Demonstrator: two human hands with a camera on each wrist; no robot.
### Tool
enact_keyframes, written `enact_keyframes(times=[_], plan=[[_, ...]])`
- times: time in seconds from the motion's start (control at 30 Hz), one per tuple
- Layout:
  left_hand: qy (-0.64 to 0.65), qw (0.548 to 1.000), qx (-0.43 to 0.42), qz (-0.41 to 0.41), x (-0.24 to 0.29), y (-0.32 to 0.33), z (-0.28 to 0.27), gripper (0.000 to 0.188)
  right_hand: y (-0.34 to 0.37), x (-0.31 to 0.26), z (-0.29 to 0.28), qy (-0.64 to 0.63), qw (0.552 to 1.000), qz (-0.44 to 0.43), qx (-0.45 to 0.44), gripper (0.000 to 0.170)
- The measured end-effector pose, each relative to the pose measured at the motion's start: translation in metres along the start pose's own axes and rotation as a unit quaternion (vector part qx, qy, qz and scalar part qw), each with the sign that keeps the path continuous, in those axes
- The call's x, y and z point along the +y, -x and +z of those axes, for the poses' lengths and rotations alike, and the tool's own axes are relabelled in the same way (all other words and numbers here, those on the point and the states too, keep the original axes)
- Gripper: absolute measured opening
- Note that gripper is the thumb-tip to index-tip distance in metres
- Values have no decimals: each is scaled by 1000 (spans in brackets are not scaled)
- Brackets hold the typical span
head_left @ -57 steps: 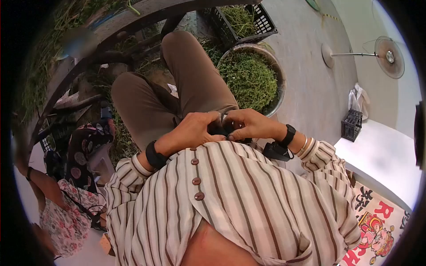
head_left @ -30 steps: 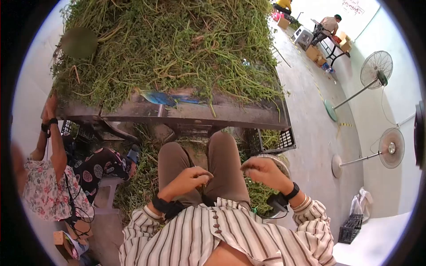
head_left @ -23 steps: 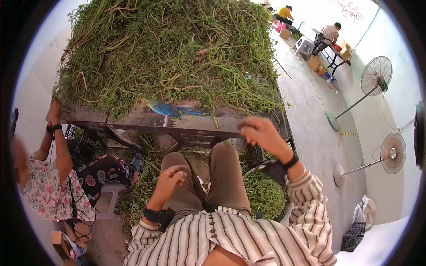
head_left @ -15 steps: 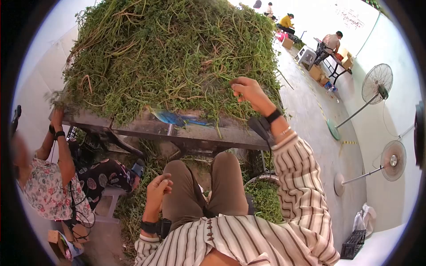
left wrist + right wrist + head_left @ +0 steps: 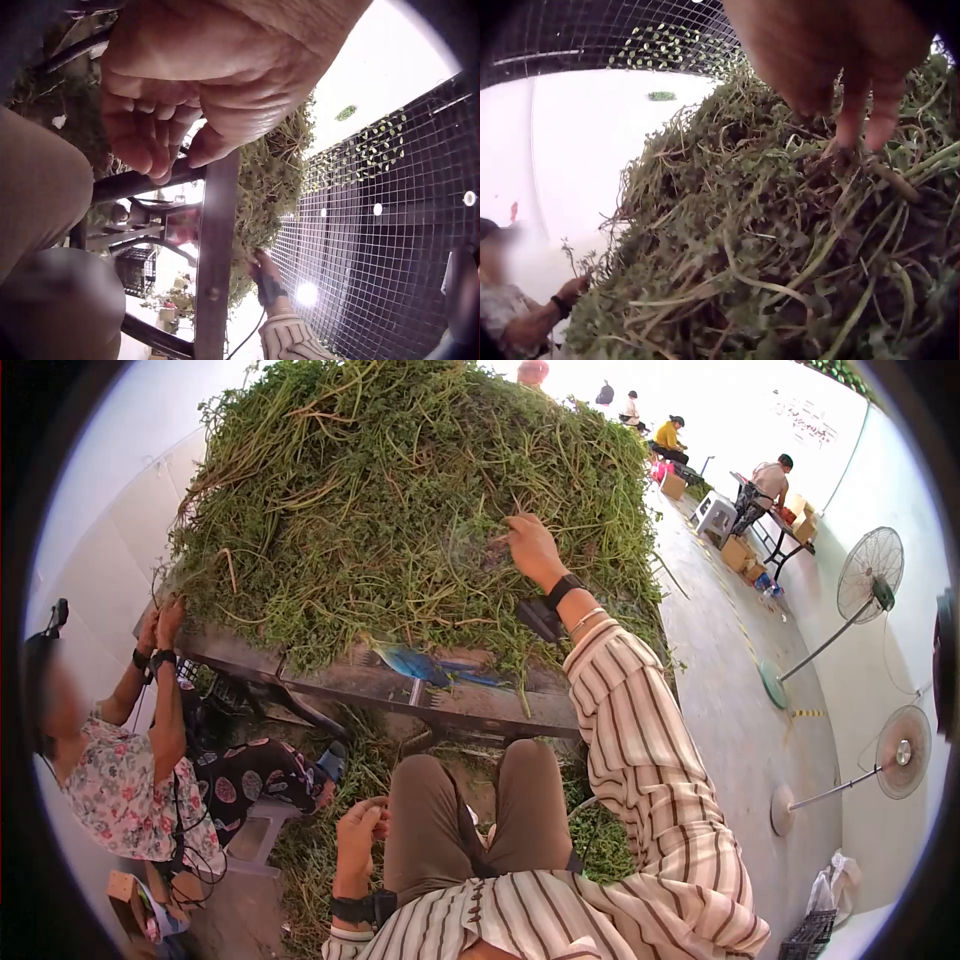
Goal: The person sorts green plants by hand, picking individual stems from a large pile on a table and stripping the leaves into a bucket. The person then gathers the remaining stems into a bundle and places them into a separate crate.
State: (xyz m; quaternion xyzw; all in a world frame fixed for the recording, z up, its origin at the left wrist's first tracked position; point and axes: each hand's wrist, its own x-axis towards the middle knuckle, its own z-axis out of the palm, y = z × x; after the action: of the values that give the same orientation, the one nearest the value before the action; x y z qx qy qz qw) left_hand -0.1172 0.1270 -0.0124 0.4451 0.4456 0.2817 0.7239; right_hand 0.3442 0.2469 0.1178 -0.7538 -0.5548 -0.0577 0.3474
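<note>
My right hand (image 5: 535, 550) reaches over a tall heap of green leafy stems (image 5: 400, 530) piled on a table. In the right wrist view, its fingers (image 5: 881, 112) point down into the greens, with fingertips right at a brownish stem (image 5: 894, 182). The thumb is hidden there. My left hand (image 5: 357, 835) is beside my left knee, below the table edge, with nothing in its grasp. The left wrist view shows its fingers (image 5: 135, 146) loosely bent and the thumb near them. A blue strip (image 5: 410, 663) lies on the bare front edge of the table.
Another person (image 5: 120, 760) sits at left with hands at the heap's corner. A tub of picked greens (image 5: 605, 850) stands by my right leg, and fallen stems (image 5: 310, 890) cover the floor at left. Two standing fans (image 5: 870, 570) and a black crate (image 5: 808, 937) are at right.
My hands have come apart from my waist. The right hand has risen forward over the table into the heap; the left has moved out beside the left knee. My view has tilted up.
</note>
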Motion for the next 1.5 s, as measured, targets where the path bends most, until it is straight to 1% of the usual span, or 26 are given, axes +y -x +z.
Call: enact_keyframes(times=[0.03, 0.07, 0.13, 0.17, 0.23, 0.27, 0.33, 0.37, 0.43, 0.47, 0.53, 0.73, 0.77, 0.8, 0.87, 0.93, 1.0, 1.13, 1.2, 1.33, 1.4, 1.43, 1.5], plan=[[-1, 1000, 1, 0, -1, 0, 0, 24, -3, 3, 7, 50, 998, -37, 2, 32], [-5, 1000, 3, -5, -2, -1, 0, 23, -6, 6, 12, 49, 998, -37, 3, 32], [-9, 1000, 6, -11, -3, -3, 0, 23, -6, 0, 16, 117, 989, 30, -87, 33], [-8, 1000, 1, -8, -4, -4, 0, 24, -5, -2, 17, 117, 989, 31, -87, 33], [-7, 1000, -4, -8, -5, -4, 1, 24, 0, -4, 18, 180, 980, 9, -84, 33], [-20, 1000, -6, -1, -4, -3, 3, 24, 4, -2, 19, 180, 980, 11, -85, 33], [-31, 999, -7, 4, -3, -4, 4, 25, 9, 1, 19, 114, 992, 22, -55, 26], [-29, 1000, -11, 6, -3, -4, 5, 25, 13, 3, 19, 114, 992, 23, -57, 26], [-25, 1000, -17, 5, -4, -4, 6, 26, 24, 3, 13, 93, 995, -10, -24, 17], [-35, 999, -18, 0, -5, -5, 6, 27, 30, 2, 11, 95, 995, -8, -26, 17], [-45, 999, -20, -7, -4, -6, 9, 27, 42, -3, 4, 84, 995, -50, 10, 12], [-65, 997, -29, 12, -4, -7, 18, 27, 91, -14, -23, 61, 997, -36, 45, 12], [-67, 997, -38, 14, -4, -7, 19, 27, 101, -15, -28, 73, 997, -10, 15, 12], [-69, 996, -47, 16, -4, -7, 20, 27, 111, -17, -33, 74, 997, -8, 12, 12], [-70, 996, -52, 15, -5, -9, 20, 27, 129, -19, -40, 76, 997, 31, -10, 13], [-71, 996, -58, 16, -5, -11, 21, 28, 143, -16, -40, 77, 996, 39, -3, 13], [-70, 995, -58, 26, -5, -11, 22, 27, 158, -16, -43, 53, 996, 67, -34, 14], [-76, 995, -63, 30, -1, -4, 25, 27, 183, -12, -42, 44, 996, 78, -24, 15], [-60, 995, -66, 42, -5, -2, 25, 27, 191, -13, -46, 49, 990, 115, -62, 18], [-80, 994, -64, 34, -2, -2, 30, 28, 194, -14, -54, 59, 990, 104, -71, 20], [-96, 987, -112, 63, 7, -10, 41, 30, 195, -17, -58, 5, 990, 113, -83, 20], [-96, 987, -111, 62, 16, -14, 49, 30, 197, -18, -60, 4, 990, 113, -84, 20], [-186, 960, -113, 175, 36, -18, 71, 38, 200, -21, -63, 11, 998, 60, -15, 18]])
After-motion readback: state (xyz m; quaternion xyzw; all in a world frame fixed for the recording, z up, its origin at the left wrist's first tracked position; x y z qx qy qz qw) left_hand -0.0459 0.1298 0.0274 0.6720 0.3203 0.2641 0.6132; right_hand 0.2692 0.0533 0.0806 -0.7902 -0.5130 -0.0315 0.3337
